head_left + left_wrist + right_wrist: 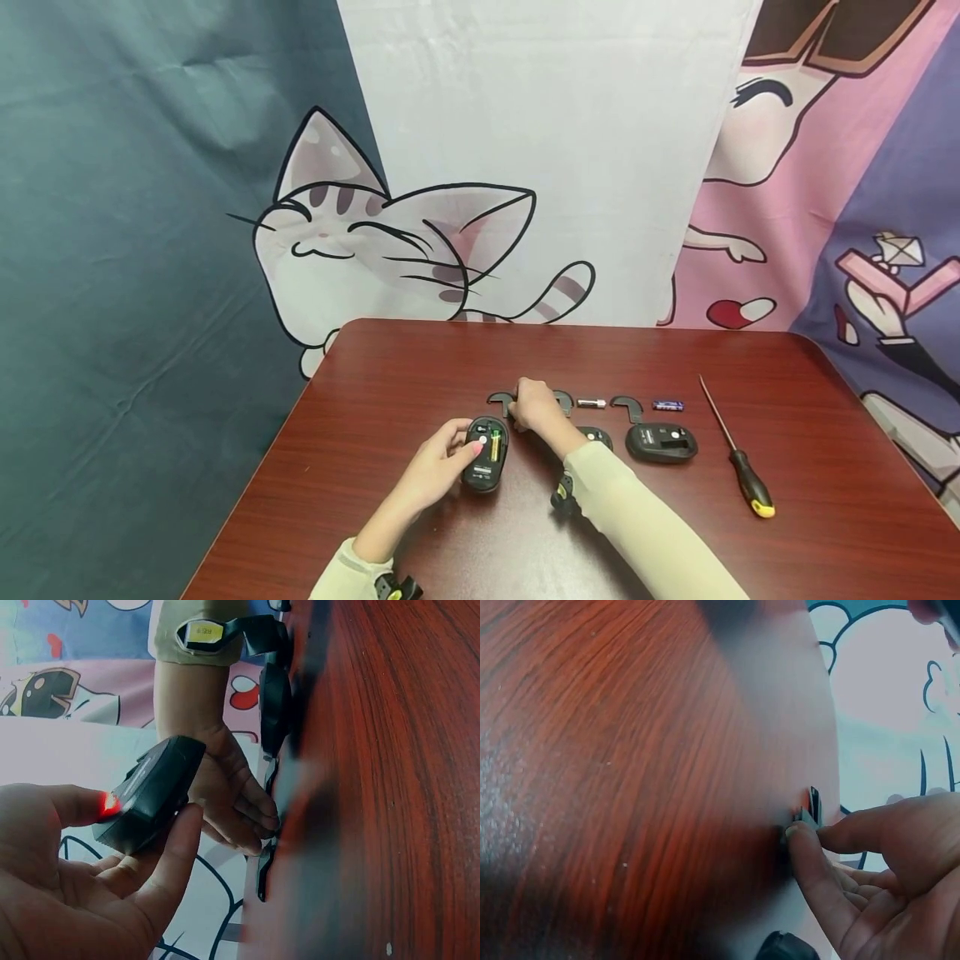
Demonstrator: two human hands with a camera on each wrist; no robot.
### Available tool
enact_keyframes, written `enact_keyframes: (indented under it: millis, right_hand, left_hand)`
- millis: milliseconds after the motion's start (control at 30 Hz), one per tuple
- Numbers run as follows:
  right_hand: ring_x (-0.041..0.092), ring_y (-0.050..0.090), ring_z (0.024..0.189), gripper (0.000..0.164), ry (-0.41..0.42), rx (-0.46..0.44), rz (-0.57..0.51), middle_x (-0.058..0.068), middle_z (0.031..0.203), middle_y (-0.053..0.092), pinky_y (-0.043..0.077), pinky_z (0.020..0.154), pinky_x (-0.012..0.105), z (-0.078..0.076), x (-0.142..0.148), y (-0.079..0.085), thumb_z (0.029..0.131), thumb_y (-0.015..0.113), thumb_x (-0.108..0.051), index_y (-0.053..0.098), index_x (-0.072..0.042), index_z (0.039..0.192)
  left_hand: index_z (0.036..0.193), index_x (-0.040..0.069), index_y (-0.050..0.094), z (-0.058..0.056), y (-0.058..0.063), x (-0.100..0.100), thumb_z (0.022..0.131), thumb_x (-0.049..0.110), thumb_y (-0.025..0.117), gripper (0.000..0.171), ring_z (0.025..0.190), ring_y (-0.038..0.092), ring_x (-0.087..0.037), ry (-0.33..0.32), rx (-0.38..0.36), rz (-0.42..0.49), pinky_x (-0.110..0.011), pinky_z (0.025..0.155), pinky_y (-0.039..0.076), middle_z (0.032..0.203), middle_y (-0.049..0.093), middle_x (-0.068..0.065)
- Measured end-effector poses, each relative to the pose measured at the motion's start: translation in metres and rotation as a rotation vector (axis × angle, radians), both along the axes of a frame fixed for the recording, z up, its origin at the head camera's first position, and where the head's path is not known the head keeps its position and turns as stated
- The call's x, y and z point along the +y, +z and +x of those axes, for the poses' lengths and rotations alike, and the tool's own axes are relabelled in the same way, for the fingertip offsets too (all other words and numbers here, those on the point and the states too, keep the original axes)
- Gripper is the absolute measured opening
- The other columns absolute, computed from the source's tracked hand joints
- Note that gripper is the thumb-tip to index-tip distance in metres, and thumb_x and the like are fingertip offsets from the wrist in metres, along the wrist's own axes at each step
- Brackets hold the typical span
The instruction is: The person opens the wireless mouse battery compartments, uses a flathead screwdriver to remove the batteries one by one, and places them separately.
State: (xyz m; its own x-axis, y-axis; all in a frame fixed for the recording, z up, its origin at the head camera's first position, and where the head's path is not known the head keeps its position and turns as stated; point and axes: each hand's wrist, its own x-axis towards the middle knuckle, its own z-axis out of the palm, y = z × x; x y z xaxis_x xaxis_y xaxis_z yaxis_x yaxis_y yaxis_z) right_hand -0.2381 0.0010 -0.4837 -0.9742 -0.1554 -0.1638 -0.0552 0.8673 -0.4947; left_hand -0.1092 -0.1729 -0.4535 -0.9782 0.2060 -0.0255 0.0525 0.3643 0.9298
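My left hand [433, 468] grips a black computer mouse [484, 479] above the table, its underside turned up. In its uncovered compartment lies a green-and-gold battery [495, 447]. A red glow falls on the left thumb tip [110, 804]. My right hand [536, 406] reaches past the mouse to the row of parts behind it. Its thumb and forefinger pinch the edge of a dark battery cover [501, 402], a thin hooked piece; in the right wrist view the cover [807, 817] is partly hidden by the fingertips.
Beneath the right forearm sits a second mouse [596, 437], partly hidden. Farther right lies a third mouse [662, 442]. More covers [627, 407], a white battery [592, 403] and a blue battery [668, 406] line the back. A screwdriver [742, 471] lies at the right.
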Motion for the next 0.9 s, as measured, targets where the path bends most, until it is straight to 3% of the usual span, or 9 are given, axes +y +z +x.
enact_keyframes:
  millis: [133,400,533,667,900]
  right_hand:
    - [0.017,0.061,0.072,0.018,0.014,0.025,-0.007,0.008,0.093,0.064,0.055,0.067,0.033,0.004,0.005,0.005,0.087,0.063,-0.02,0.06,-0.008,0.1]
    - [0.019,0.062,0.083,0.018,0.036,0.083,-0.008,-0.001,0.09,0.067,0.054,0.07,0.037,0.016,0.024,0.028,0.087,0.064,-0.027,0.063,-0.014,0.1]
    - [0.018,0.064,0.085,0.02,0.039,0.11,-0.022,-0.003,0.09,0.068,0.054,0.075,0.037,0.024,0.037,0.045,0.087,0.065,-0.03,0.063,-0.015,0.1]
    - [0.018,0.064,0.083,0.023,0.03,0.121,-0.062,-0.003,0.092,0.068,0.054,0.073,0.038,0.032,0.056,0.058,0.087,0.064,-0.032,0.063,-0.015,0.103]
    - [0.019,0.061,0.087,0.03,0.017,0.146,-0.095,0.001,0.096,0.066,0.052,0.075,0.04,0.046,0.1,0.073,0.088,0.062,-0.034,0.061,-0.014,0.11]
  left_hand:
    - [0.126,0.013,0.05,0.0,-0.001,0.002,0.093,0.033,0.057,0.039,0.084,0.065,-0.014,-0.002,-0.025,0.058,-0.03,0.061,0.059,0.107,0.064,-0.011]
    - [0.132,0.012,0.045,-0.001,0.001,0.007,0.096,0.027,0.053,0.04,0.078,0.065,-0.021,-0.026,-0.077,0.194,-0.046,0.054,0.059,0.109,0.058,-0.018]
    - [0.134,0.008,0.042,0.003,0.017,0.013,0.098,0.019,0.049,0.039,0.077,0.065,-0.025,-0.048,-0.069,0.217,-0.054,0.057,0.057,0.112,0.057,-0.02]
    - [0.132,0.001,0.042,0.009,0.034,0.019,0.097,0.012,0.048,0.036,0.081,0.065,-0.028,-0.056,-0.028,0.208,-0.053,0.058,0.058,0.114,0.057,-0.023]
    - [0.127,0.001,0.046,0.008,0.039,0.027,0.095,0.011,0.052,0.034,0.083,0.064,-0.029,-0.043,0.007,0.169,-0.054,0.059,0.057,0.115,0.059,-0.022]
